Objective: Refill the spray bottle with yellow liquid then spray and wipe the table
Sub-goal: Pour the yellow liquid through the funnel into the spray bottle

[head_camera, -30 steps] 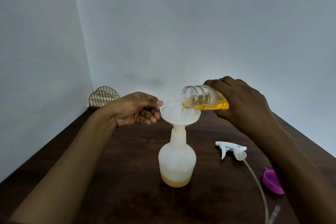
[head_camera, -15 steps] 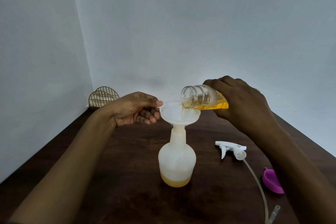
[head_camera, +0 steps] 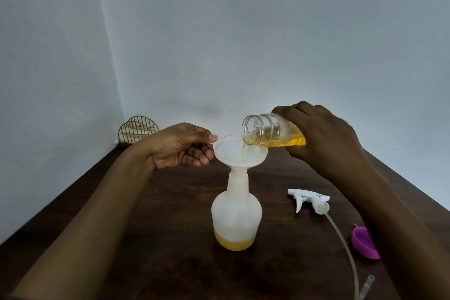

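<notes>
Fingers, left: your left hand point(head_camera: 180, 146) pinches the tab on the left rim of the funnel point(head_camera: 241, 153), with the thumb on top and the other fingers curled beneath.
Fingers, right: your right hand point(head_camera: 323, 136) is clamped round the body of the clear jar point(head_camera: 267, 133), fingers over the top; the thumb is hidden.
Pour: the jar is tipped almost flat with its mouth to the left, over the funnel's right side, and a thin stream of yellow liquid point(head_camera: 289, 142) falls into the bowl.
Doing it well: hold the tilt shallow so the funnel drains as fast as you feed it. Aim at the bowl's middle, not the rim. Pinch lightly but firmly so the funnel sits upright in the neck.
Wrists and arms: both forearms reach in from the near edge; the left wrist is level and the right is rolled inward.
Task's thing: the spray bottle point(head_camera: 236, 214) stands upright mid-table under the funnel, with a shallow yellow layer at its bottom. I judge it far from full.
Off to the right: the trigger head point(head_camera: 309, 200) lies on the table point(head_camera: 170, 226), its tube trailing toward you.
</notes>
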Available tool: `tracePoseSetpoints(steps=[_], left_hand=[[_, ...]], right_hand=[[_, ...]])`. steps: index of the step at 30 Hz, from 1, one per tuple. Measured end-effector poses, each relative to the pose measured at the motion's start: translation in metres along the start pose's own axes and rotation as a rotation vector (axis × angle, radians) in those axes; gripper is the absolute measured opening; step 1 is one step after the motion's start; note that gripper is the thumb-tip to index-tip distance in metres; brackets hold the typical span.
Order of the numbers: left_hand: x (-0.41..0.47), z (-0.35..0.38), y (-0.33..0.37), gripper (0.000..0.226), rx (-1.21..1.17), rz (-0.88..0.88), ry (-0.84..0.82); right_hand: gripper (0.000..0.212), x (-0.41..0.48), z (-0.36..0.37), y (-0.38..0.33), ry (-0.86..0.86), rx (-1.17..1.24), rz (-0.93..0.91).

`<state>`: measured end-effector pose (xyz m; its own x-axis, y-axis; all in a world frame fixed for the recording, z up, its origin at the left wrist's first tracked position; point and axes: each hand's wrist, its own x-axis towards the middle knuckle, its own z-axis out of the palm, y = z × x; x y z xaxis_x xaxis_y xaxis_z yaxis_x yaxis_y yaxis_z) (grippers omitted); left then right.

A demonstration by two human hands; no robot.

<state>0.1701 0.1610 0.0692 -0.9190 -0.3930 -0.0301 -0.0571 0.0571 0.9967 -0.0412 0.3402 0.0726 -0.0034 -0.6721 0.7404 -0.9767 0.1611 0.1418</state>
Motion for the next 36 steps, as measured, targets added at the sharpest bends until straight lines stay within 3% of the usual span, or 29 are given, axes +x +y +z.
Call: tracePoseSetpoints(steps=[36], left_hand=[[-0.0001,0.0005,0.0015,0.039,0.009,0.001,-0.004]], right_hand=[[0.061,0.0007,0.0002,0.0001,0.038,-0.017,-0.028]])
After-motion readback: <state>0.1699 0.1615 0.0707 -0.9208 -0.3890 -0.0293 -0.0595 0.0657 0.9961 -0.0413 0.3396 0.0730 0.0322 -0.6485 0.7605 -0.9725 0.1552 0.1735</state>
